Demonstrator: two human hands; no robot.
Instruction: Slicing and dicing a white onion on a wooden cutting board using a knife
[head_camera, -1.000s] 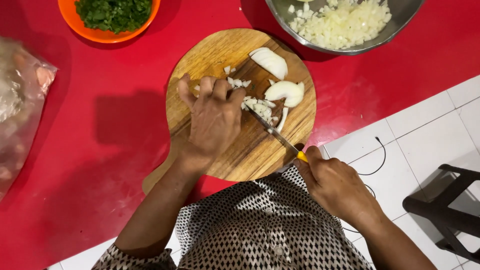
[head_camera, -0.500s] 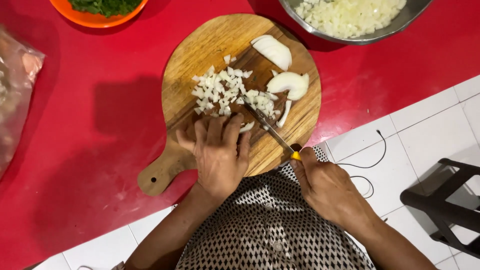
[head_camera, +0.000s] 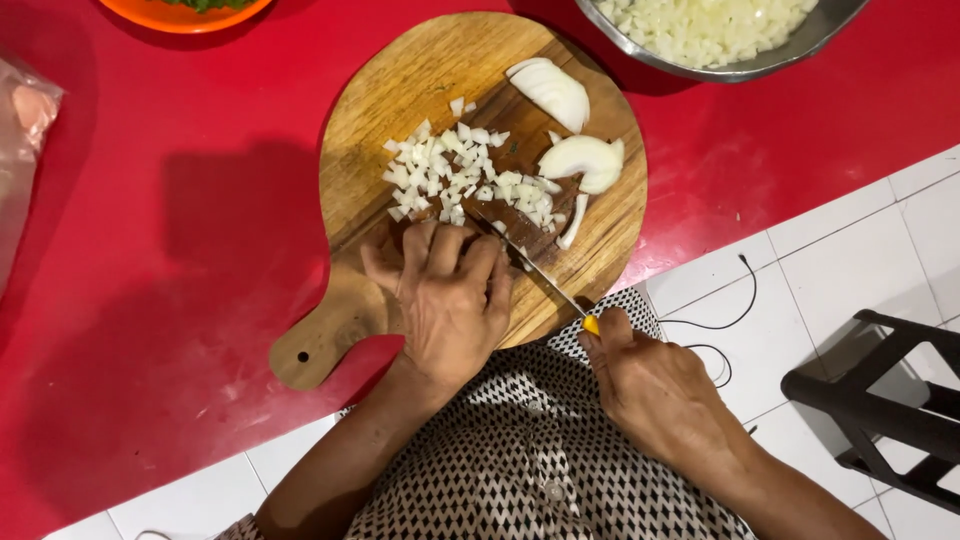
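1. Red counter (head_camera: 150, 300) fills most of my view, with white floor tiles (head_camera: 850, 260) past its near edge and a dark stool (head_camera: 880, 400) standing on them off to the right.
2. Sitting at the counter's near edge is my round wooden cutting board (head_camera: 400, 90), its handle pointing toward the near left.
3. My left hand (head_camera: 450, 300) lies palm down on the near part of the board, fingers loosely spread and flat, gripping nothing, fingertips just beside the diced onion (head_camera: 450, 170).
4. My right hand (head_camera: 650, 385) is clenched around the yellow handle of a knife (head_camera: 545, 275), and the blade angles across the board into the near side of the dice pile.
5. 2 uncut onion wedges (head_camera: 555, 90) rest on the board's far right part, close to the dice.
6. At the counter's far edge there's a metal bowl (head_camera: 760, 65) of chopped onion on the right and an orange bowl (head_camera: 170, 15) on the left.
7. Clear plastic bag (head_camera: 25, 130) sits at the left edge.
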